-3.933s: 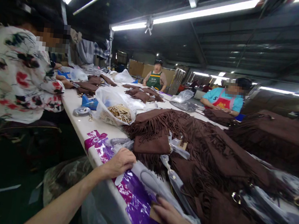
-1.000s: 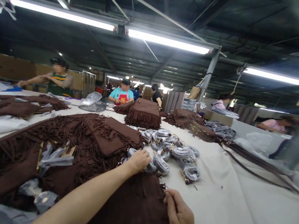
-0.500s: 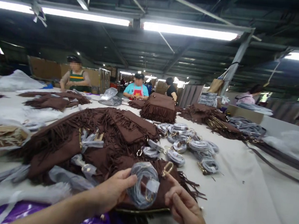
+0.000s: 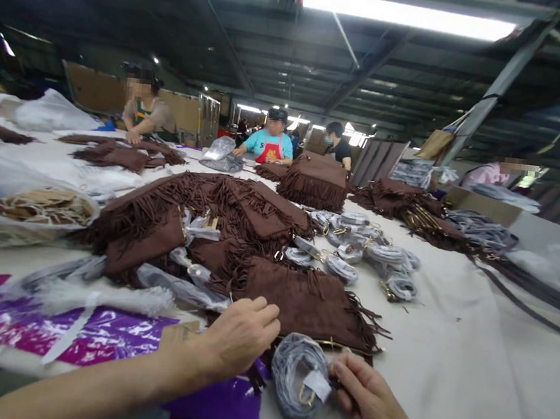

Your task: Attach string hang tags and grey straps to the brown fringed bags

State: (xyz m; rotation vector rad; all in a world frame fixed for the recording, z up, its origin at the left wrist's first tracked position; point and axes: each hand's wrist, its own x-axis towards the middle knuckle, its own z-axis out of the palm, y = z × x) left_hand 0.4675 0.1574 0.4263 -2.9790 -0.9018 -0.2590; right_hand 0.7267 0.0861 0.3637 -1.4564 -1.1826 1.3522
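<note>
In the head view the right hand (image 4: 370,399) pinches, with thumb and fingertips, the right side of a coiled grey strap (image 4: 293,371) wrapped in clear film. The coil rests on the near edge of the white cloth-covered table (image 4: 443,373), just in front of a flat brown suede fringed bag (image 4: 300,298), so the hand seems only to steady it, not to carry it. A small white paper tag (image 4: 317,385) and a gold metal clasp (image 4: 304,396) show on its near side (the clasp is partly under the film). The left hand (image 4: 241,335) is curled, knuckles up, at the near edge of the bag, left of the coil; whether it grips anything I cannot tell. Farther right lies a heap of similar grey coils (image 4: 370,252); to the left lies a glossy purple plastic sheet (image 4: 71,334).
</note>
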